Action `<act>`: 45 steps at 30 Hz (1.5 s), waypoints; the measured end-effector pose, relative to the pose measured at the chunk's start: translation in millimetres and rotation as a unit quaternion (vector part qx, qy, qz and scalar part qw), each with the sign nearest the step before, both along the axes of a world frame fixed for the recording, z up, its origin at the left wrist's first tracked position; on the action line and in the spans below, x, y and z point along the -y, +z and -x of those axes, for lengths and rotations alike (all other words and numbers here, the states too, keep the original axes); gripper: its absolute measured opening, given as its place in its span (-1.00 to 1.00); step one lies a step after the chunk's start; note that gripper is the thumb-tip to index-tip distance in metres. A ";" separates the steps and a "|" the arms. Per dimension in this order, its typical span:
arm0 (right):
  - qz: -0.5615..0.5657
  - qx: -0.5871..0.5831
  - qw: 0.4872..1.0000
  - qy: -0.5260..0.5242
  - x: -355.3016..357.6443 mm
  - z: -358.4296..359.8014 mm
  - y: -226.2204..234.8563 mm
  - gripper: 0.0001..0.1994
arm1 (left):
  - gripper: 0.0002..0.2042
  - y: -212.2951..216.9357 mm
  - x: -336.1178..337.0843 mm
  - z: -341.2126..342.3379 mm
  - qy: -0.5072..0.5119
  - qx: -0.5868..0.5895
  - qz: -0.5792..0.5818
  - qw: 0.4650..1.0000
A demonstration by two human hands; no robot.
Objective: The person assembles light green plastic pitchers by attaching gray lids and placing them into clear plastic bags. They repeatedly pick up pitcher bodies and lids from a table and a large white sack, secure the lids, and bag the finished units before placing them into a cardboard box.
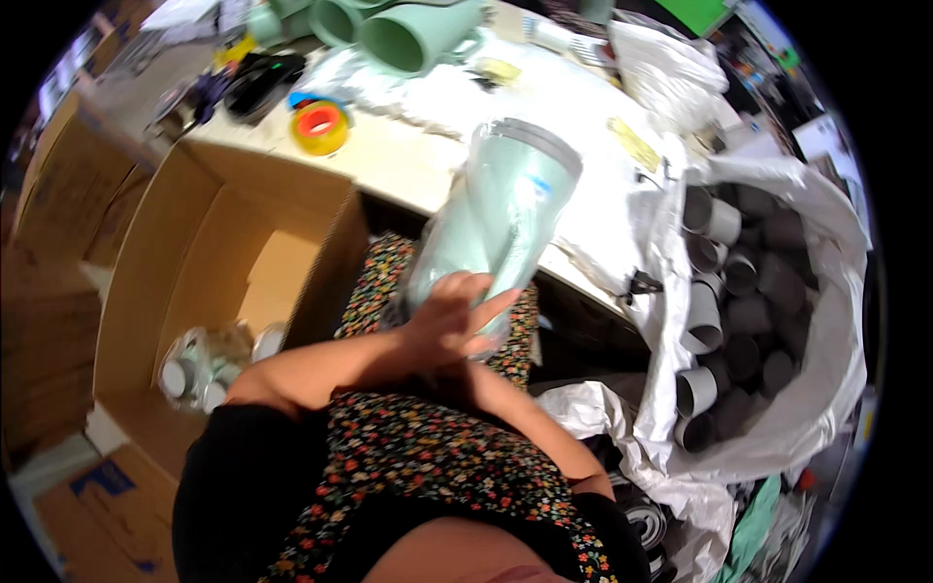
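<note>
A mint-green tumbler with a grey rim, wrapped in clear plastic, leans over the table's near edge in front of my body. My left hand is closed against its lower end, the fingers spread over the crinkled wrap. My right hand comes in underneath, at the tumbler's base; my left hand and the wrap hide its fingers. To the left stands an open cardboard box, with several clear-wrapped pale green tumblers at its bottom.
On the white table sit a yellow tape roll, unwrapped green tumblers and clear plastic bags. A large white sack full of grey cups stands at right. Another cardboard box is at far left.
</note>
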State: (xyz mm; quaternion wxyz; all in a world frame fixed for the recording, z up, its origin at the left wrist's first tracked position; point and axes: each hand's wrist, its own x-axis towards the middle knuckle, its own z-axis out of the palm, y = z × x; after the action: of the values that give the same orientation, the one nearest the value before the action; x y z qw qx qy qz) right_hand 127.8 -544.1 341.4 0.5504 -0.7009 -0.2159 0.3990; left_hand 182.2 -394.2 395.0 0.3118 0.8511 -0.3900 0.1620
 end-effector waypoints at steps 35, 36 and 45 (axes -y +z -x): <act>0.148 0.436 0.880 -0.114 27.4 -62.6 0.5 -0.81 | -0.82 -300.4 -261.7 -33.3 0.333 -0.552 0.231 0.728; 0.160 0.432 0.875 -0.146 34.7 -53.1 -4.4 -0.81 | -0.86 -173.0 -225.6 -69.7 0.317 -0.533 0.243 0.746; 0.117 0.405 0.889 -0.180 43.4 -49.3 0.9 -0.79 | -0.54 69.7 -133.6 -256.0 0.200 -0.204 0.369 0.884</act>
State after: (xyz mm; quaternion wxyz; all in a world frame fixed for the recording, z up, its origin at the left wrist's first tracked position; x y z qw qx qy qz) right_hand 177.1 -587.5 342.3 0.3913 -0.8878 -0.2423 -0.0033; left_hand 438.2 -260.5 464.6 0.6370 0.7486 -0.0515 0.1764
